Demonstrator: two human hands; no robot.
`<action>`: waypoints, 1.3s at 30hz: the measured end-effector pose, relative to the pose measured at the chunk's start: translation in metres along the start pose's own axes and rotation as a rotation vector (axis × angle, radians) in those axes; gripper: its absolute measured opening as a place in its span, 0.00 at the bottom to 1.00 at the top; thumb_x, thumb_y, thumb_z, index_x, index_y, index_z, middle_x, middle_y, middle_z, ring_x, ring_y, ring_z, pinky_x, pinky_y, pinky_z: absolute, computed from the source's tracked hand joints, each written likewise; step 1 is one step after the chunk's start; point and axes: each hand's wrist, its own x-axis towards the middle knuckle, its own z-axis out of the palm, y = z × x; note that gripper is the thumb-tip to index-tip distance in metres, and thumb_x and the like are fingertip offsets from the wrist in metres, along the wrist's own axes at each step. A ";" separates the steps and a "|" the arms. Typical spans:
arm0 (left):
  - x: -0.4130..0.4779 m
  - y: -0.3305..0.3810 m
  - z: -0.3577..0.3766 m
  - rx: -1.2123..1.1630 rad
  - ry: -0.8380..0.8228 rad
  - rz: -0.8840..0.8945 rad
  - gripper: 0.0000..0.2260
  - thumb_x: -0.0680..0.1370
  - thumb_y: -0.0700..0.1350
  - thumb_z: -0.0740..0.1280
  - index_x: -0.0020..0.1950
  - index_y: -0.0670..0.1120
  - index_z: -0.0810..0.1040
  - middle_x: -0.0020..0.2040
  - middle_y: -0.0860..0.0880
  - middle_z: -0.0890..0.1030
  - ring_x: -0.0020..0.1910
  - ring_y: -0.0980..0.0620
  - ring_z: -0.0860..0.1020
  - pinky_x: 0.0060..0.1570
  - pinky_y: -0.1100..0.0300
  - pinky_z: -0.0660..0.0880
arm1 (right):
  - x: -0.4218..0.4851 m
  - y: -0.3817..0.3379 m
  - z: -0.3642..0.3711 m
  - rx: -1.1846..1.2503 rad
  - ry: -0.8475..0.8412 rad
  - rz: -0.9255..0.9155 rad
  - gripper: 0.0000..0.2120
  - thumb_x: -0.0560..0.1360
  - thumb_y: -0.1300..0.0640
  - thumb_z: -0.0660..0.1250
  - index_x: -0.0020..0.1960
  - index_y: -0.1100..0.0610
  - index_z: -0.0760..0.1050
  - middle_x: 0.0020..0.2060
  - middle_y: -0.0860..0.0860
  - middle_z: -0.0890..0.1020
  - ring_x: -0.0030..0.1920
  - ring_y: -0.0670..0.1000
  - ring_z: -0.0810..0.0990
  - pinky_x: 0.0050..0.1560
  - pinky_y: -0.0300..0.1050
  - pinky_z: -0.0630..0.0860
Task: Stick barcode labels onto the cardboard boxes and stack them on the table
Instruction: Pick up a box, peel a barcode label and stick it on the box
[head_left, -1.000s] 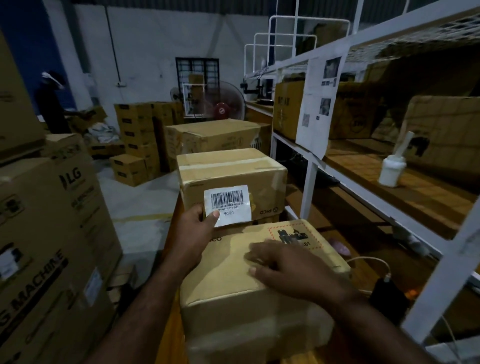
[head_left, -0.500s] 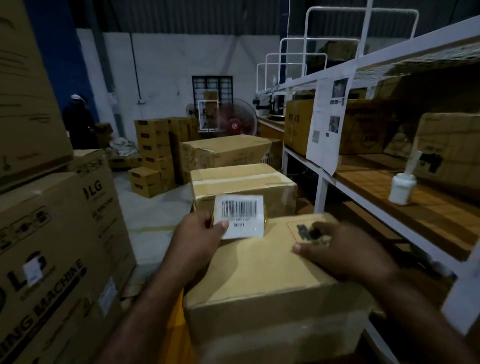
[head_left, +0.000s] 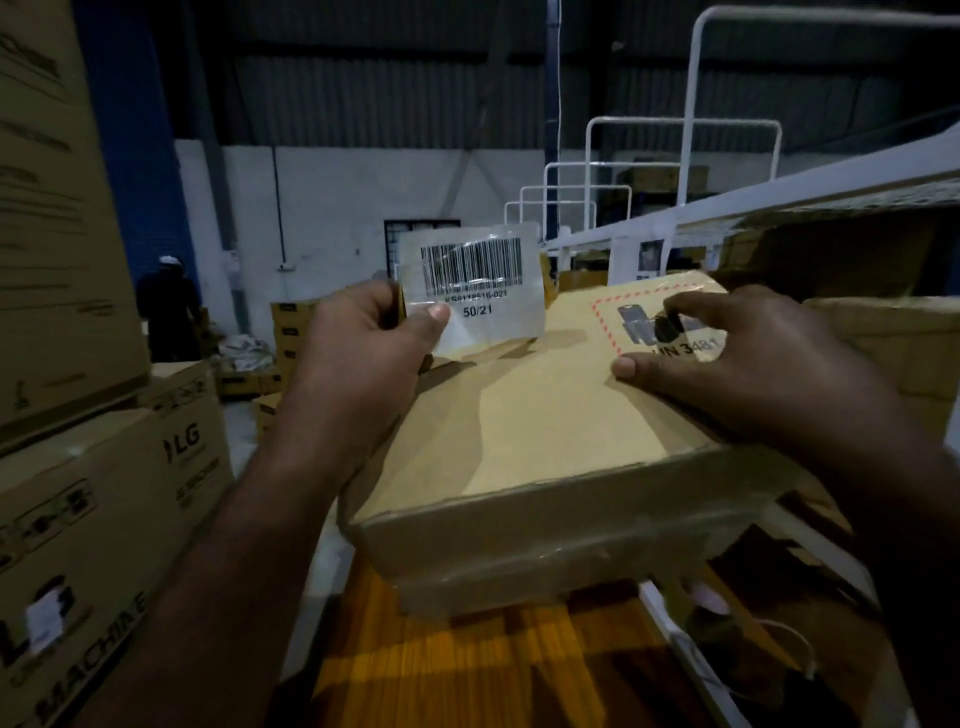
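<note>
Dimly, in the head view, a barcode label (head_left: 472, 291) is pinched upright in the left hand (head_left: 358, 358) beside the cardboard box (head_left: 545, 431). The right hand (head_left: 753, 364) is spread on its top. An orange table (head_left: 467, 670) is seen beneath, LG cartons (head_left: 104, 519) stacked left, white racking (head_left: 779, 197) right.

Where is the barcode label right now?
Head view, centre-left: the barcode label is pinched in the left hand, held above the far left corner of the cardboard box.
</note>
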 end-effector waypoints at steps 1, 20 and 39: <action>0.002 0.007 -0.002 0.003 0.007 0.020 0.06 0.79 0.48 0.67 0.46 0.46 0.80 0.44 0.41 0.83 0.46 0.42 0.82 0.49 0.40 0.81 | 0.002 -0.001 -0.006 0.011 0.028 -0.008 0.44 0.60 0.24 0.66 0.72 0.41 0.67 0.74 0.54 0.66 0.69 0.62 0.68 0.61 0.60 0.73; 0.076 -0.004 -0.008 -0.051 0.168 0.412 0.13 0.77 0.41 0.71 0.58 0.53 0.74 0.47 0.56 0.81 0.47 0.63 0.82 0.44 0.64 0.81 | 0.077 -0.004 0.031 0.457 0.257 -0.207 0.42 0.69 0.54 0.77 0.76 0.43 0.59 0.71 0.53 0.61 0.62 0.50 0.68 0.43 0.36 0.72; 0.100 -0.154 0.012 0.344 -0.016 0.175 0.11 0.76 0.41 0.72 0.58 0.48 0.79 0.48 0.55 0.81 0.46 0.60 0.81 0.36 0.76 0.74 | 0.104 0.023 0.213 0.395 0.104 -0.120 0.33 0.70 0.57 0.77 0.68 0.48 0.63 0.73 0.50 0.53 0.69 0.57 0.69 0.63 0.56 0.75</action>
